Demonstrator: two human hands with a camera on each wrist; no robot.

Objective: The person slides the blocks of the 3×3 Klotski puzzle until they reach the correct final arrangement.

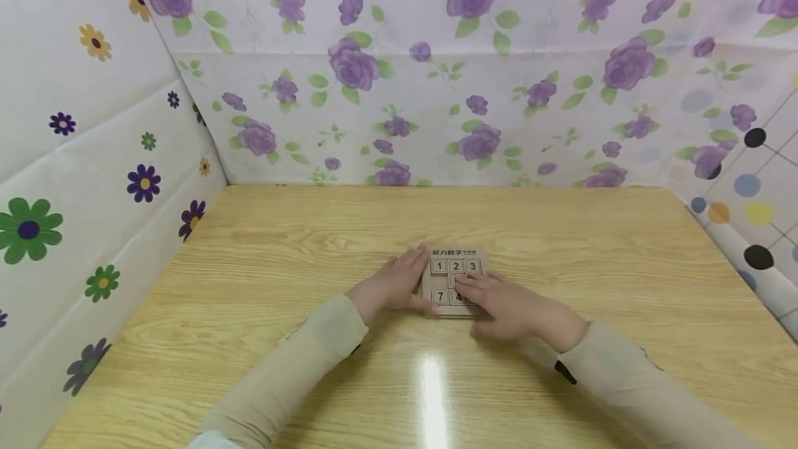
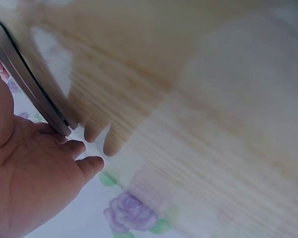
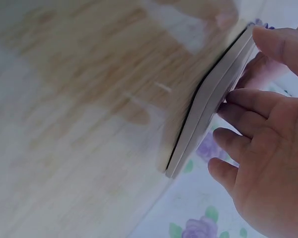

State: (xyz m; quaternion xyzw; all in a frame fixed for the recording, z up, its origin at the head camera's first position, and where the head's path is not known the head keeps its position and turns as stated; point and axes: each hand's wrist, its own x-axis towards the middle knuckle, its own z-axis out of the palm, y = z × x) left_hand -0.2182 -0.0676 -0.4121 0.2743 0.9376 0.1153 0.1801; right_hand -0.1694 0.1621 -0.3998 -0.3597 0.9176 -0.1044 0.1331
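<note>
A number sliding puzzle (image 1: 427, 289), a square light-brown board with a dark printed heading, lies flat on the wooden table. Its top row reads 1, 2, 3. In the middle row the left space has no tile, and fingers cover most of the rest; 7 and 4 show below. My left hand (image 1: 399, 283) holds the board by its left side, fingers along the upper left and thumb at the lower-left edge. From the right, my right hand (image 1: 514, 305) reaches over the board with extended fingertips on the middle tiles. Both wrist views show the board's thin edge (image 2: 32, 82) (image 3: 203, 101).
The wooden table (image 1: 299, 234) extends around the board on all sides. Behind it hangs a cloth with purple roses (image 1: 476, 141). A flowered cloth (image 1: 100, 213) stands at the left, a dotted one (image 1: 748, 213) at the right.
</note>
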